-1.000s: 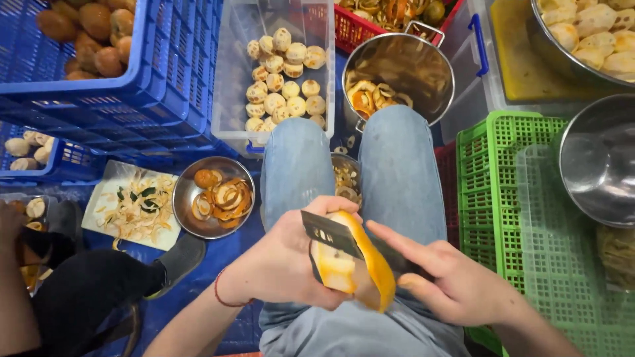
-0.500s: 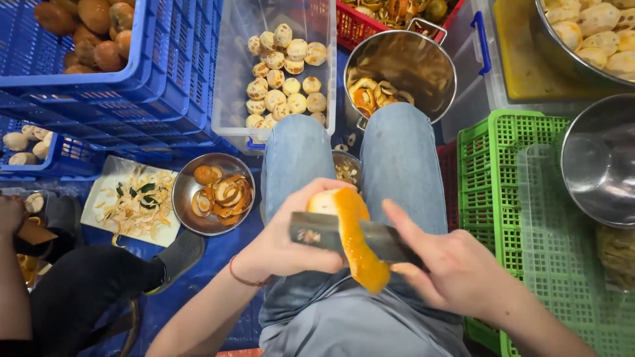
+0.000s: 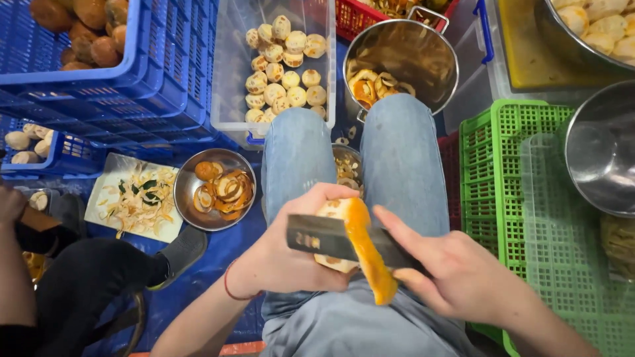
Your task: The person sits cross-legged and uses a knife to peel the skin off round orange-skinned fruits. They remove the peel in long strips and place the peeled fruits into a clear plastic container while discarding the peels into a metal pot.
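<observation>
Head view: a half-peeled fruit is gripped in the left hand, while a cleaver is clenched by the right hand; an orange peel strip hangs over the blade.

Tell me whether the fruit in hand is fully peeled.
Partly peeled: an orange peel strip hangs from the fruit at the knife.

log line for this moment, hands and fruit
left hand: holds round pale fruit | right hand: holds dark flat knife blade | orange peel strip: hangs over blade
</observation>
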